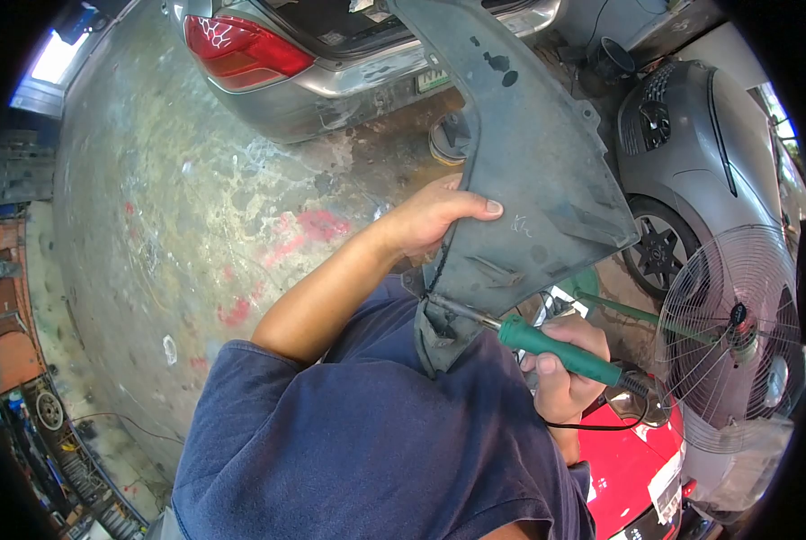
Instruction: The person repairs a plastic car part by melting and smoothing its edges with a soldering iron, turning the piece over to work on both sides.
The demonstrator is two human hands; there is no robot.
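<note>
My left hand (434, 216) grips the left edge of a large dark grey plastic car panel (547, 171), thumb on its face and fingers behind it. The panel stands tilted in front of my chest, its lower corner near my shirt. My right hand (572, 364) is closed around the green handle of a soldering iron (556, 349), with a black cord trailing from its end. The iron's metal tip points left and meets the panel near a seam at its lower left corner. Small tabs and raised ribs show on the panel's face.
A silver car with a red tail light (250, 52) and its boot open stands ahead. On the right are a grey car bumper (682, 135), a wheel (659, 247) and a standing fan (736, 333). A red car part (632, 468) lies at lower right. Tools (70, 450) line the left edge.
</note>
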